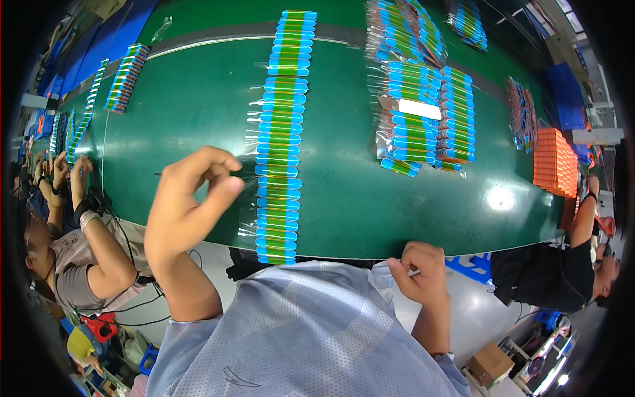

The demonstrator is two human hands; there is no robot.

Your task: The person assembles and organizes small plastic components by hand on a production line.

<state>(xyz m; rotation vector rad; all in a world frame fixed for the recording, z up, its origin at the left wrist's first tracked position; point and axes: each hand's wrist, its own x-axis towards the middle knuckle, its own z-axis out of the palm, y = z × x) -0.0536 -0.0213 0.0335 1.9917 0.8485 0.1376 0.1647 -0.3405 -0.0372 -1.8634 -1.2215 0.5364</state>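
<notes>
1. Your left hand (pixel 187 208) parts thumb and forefinger slightly, just left of the packets (pixel 281 139) (film (pixel 252 140) contact unclear).
2. Your right hand (pixel 425 272) curls at the table's (pixel 357 212) edge; its grip, I cannot tell.

The right hand's (pixel 423 271) fingertips curl out of sight — whether the left hand (pixel 177 212) touches the clear film (pixel 252 139) cannot be told. The top edge crops the farther packets (pixel 397 30); the lower, the shirt (pixel 317 331).

Your left grip (pixel 188 202), fingertips (pixel 231 186) slightly parted, was beside the row of blue-and-green packets (pixel 282 142) on the tabletop (pixel 364 212); your right grip (pixel 424 272) was curled at its near edge; stacked bundles (pixel 458 119) lay beyond.
</notes>
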